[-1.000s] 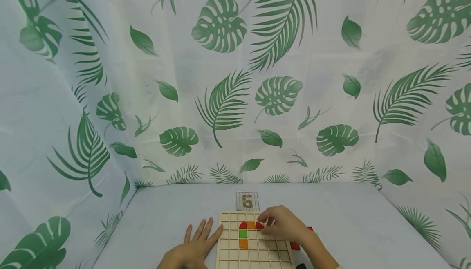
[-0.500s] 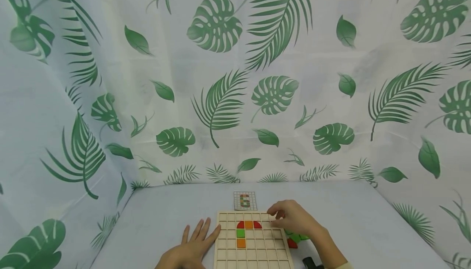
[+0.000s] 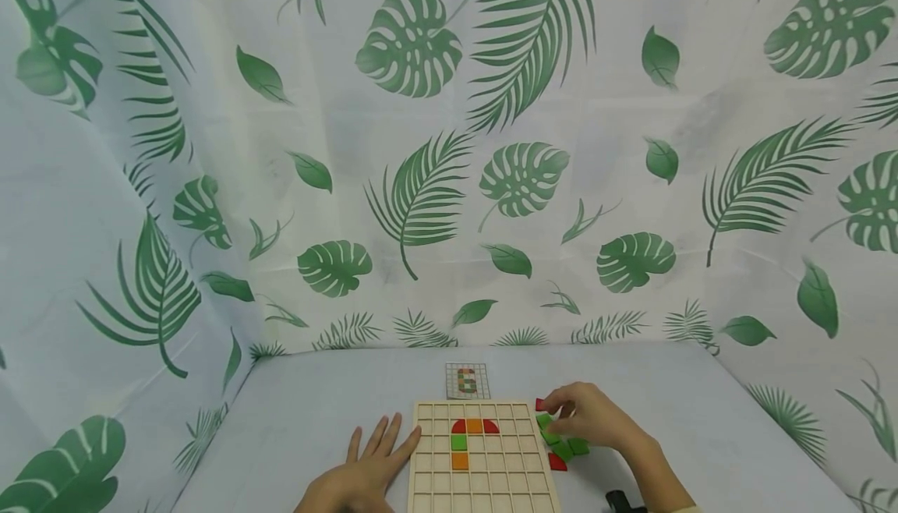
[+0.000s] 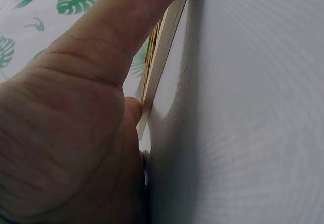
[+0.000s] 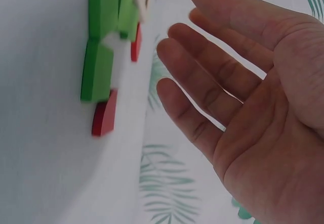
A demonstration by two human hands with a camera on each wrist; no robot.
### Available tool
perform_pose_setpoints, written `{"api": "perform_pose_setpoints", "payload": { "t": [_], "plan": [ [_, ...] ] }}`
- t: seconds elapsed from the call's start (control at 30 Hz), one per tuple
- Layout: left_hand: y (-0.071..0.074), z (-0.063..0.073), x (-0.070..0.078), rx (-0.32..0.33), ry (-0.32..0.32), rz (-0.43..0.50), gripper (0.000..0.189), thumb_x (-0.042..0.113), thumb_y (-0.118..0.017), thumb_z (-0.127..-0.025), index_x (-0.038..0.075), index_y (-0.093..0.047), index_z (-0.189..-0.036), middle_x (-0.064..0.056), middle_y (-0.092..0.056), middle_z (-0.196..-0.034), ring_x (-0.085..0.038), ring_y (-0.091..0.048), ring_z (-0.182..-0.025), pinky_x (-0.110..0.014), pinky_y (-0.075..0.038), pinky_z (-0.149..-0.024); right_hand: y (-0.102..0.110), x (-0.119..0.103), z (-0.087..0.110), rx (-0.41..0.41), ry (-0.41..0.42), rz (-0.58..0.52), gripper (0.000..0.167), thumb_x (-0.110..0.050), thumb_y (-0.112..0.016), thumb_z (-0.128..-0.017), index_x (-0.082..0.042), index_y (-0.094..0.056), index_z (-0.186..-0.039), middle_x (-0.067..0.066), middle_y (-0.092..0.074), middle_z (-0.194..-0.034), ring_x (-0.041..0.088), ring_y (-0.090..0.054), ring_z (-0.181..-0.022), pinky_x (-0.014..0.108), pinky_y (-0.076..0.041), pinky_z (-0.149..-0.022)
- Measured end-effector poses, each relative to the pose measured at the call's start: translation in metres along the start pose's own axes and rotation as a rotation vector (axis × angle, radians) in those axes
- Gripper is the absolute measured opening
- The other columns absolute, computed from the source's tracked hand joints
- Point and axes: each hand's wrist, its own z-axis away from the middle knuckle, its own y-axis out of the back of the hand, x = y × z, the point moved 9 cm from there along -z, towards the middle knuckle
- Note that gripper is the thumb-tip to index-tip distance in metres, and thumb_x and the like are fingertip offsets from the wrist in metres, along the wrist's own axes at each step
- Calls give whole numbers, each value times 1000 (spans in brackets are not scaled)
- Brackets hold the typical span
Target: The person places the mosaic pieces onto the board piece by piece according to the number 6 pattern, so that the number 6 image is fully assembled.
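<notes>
A wooden grid board (image 3: 501,483) lies on the table, with two red rounded tiles (image 3: 491,426), two orange square tiles (image 3: 459,461) and a green square tile (image 3: 459,442) in its cells. My left hand (image 3: 361,470) rests with fingers spread at the board's left edge; in the left wrist view its thumb side reaches to the wooden rim. Over the loose tiles right of the board hovers my right hand (image 3: 596,418). Its fingers are loosely bent, and the right wrist view shows nothing in them. Several green tiles (image 5: 98,72) and a red tile (image 5: 105,114) lie beneath.
A small card (image 3: 467,380) with a coloured figure 6 on a grid lies behind the board. One red tile (image 3: 557,462) sits close to the board's right edge, another red tile (image 3: 539,404) farther back. A black object (image 3: 620,501) shows by the right forearm.
My right hand has left the red rounded tile at the row's right end and moved right, off the board to the loose tiles. My left hand stays at the board's edge.
</notes>
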Motion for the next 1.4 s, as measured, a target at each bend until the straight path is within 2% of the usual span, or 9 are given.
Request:
{"api": "perform_pose_setpoints", "payload": {
  "t": [0.3,0.43,0.67,0.93,1.27,1.4],
  "plan": [
    [0,2,1,11,-13,9,128,63,-91,-66,34,-19,-168,-17,-2,-176,-44,3,-162,-76,8,-120,4,17,4,5,-58,-35,24,-16,-83,-88,-7,-79,-110,1,-75,-94,11,-61,-74,28,-54,-55],
    [0,2,2,15,-10,11,128,63,-92,-66,33,-20,-167,-17,-3,-176,-44,3,-162,-75,8,-121,4,21,5,-1,-60,-35,23,-15,-84,-87,-7,-79,-108,3,-74,-97,13,-62,-76,27,-53,-57],
    [-1,1,1,-1,-8,8,127,62,-91,-67,34,-19,-168,-17,-2,-176,-43,3,-162,-75,8,-121,5,30,8,-46,-110,-44,24,-14,-86,-83,-7,-80,-105,4,-76,-99,19,-63,-83,28,-53,-63],
    [0,0,0,-12,-15,-2,127,64,-90,-68,35,-16,-168,-16,0,-176,-42,5,-162,-75,7,-121,9,34,11,-74,-112,-73,25,-12,-88,-81,-7,-80,-105,6,-76,-99,18,-62,-78,28,-53,-62],
    [-1,0,1,-13,-21,-31,125,65,-88,-70,35,-16,-168,-16,0,-176,-42,4,-162,-76,6,-121,4,42,14,-117,-101,-55,27,1,-89,-73,-11,-81,-96,4,-73,-91,21,-59,-80,28,-50,-66],
    [-2,0,0,-10,-24,-26,126,64,-89,-70,35,-15,-168,-17,0,-176,-43,4,-162,-76,6,-120,1,46,14,-134,-137,-68,28,5,-88,-71,-11,-80,-93,4,-71,-88,23,-57,-80,30,-49,-66]
  ]
}}
